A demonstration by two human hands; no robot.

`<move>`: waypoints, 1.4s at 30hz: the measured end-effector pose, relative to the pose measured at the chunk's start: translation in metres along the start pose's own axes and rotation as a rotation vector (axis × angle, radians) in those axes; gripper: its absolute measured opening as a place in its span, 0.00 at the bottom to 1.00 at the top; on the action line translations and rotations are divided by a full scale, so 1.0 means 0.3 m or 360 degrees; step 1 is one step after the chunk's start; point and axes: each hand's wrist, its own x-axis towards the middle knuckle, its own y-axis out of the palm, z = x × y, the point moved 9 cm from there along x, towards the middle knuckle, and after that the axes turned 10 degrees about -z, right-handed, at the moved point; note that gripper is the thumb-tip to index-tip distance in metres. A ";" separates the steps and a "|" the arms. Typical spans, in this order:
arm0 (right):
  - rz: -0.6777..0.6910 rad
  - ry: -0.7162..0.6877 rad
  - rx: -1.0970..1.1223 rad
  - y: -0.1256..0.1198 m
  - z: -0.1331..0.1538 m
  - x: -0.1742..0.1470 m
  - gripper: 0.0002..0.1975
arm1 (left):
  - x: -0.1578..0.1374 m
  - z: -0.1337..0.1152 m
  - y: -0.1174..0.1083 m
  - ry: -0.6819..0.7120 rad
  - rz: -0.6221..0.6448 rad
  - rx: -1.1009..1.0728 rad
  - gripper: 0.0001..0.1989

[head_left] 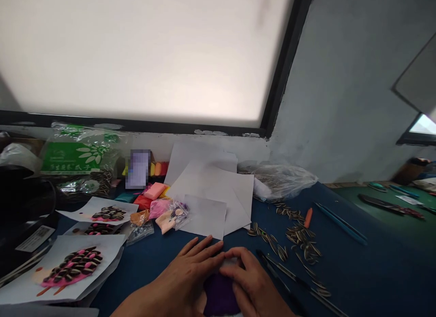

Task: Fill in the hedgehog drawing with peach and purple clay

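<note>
Near the bottom centre of the head view lies a flat purple piece [221, 294] that looks like modelling clay, on what seems to be a pale sheet. My left hand [190, 271] rests flat along its left and upper side, fingers stretched out. My right hand [254, 280] comes from the right with bent fingers, thumb and forefinger drawn together at the purple piece's top edge. What sits between those fingertips is too small to make out. Part of the purple piece is hidden under both hands.
White paper sheets [204, 217] lie ahead. Left are cards with seed-covered hedgehogs [75, 267], packets of coloured clay [160, 208] and a green seed bag [78, 153]. Right are loose sunflower seeds [303, 240], pens [296, 276], an orange stick [308, 218] and a blue tool [340, 224].
</note>
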 end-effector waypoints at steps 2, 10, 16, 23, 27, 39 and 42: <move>0.0004 0.0001 -0.0002 -0.001 0.003 0.001 0.20 | 0.002 -0.003 0.000 0.0007 -0.0001 0.0001 0.47; -0.0054 -0.0011 -0.0099 0.027 -0.020 0.001 0.19 | 0.000 0.005 0.010 0.0051 -0.0035 0.0078 0.51; 0.0117 -0.0013 -0.0188 0.039 0.003 0.012 0.18 | 0.001 -0.003 0.003 0.0011 0.0030 0.0128 0.51; 0.0027 -0.0005 -0.0092 0.001 0.013 0.010 0.16 | 0.006 0.014 0.011 0.0055 -0.0045 0.0127 0.53; -0.0212 -0.0008 -0.0013 -0.053 0.011 -0.003 0.16 | 0.005 0.033 0.029 0.0055 -0.0013 0.0212 0.55; -0.0126 -0.0147 -0.0287 -0.027 0.013 -0.045 0.19 | 0.003 0.021 0.023 0.0050 0.0035 0.0280 0.51; -0.0125 -0.0129 -0.0359 -0.030 0.028 -0.032 0.18 | 0.001 0.022 0.020 0.0058 0.0001 0.0262 0.52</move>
